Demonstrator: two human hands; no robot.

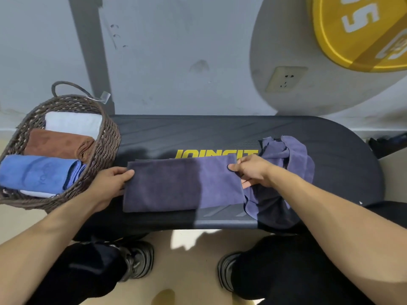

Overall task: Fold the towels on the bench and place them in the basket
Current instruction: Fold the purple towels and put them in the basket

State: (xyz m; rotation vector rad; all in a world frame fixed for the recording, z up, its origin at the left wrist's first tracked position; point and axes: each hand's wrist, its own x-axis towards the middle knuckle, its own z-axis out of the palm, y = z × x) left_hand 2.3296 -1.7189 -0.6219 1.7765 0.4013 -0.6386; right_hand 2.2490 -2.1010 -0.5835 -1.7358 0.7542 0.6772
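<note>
A folded purple towel (182, 183) lies flat near the front edge of a black padded worktop (220, 133), partly covering yellow lettering printed on its surface. The person's left hand (110, 183) holds the towel's left edge, thumb on top and fingers tucked beneath the cloth. The right hand (251, 171) grips the towel's right edge near the far corner, thumb over the fabric and fingers curled under it.

Just to the right, touching the folded piece, a second purple towel (288, 159) sits crumpled in a heap, with part of it draping over the worktop's front edge beneath the right forearm.

At the worktop's left end stands a woven brown basket (105, 148) with a looped handle. Inside it are folded towels: a blue towel (37, 172) nearest the person, a brown towel (57, 144) behind it and a white towel (74, 123) at the back.

The person's dark trousers and shoes show below, on a pale floor (209, 241). A yellow weight plate (361, 34) hangs at upper right above a wall socket (286, 79).
</note>
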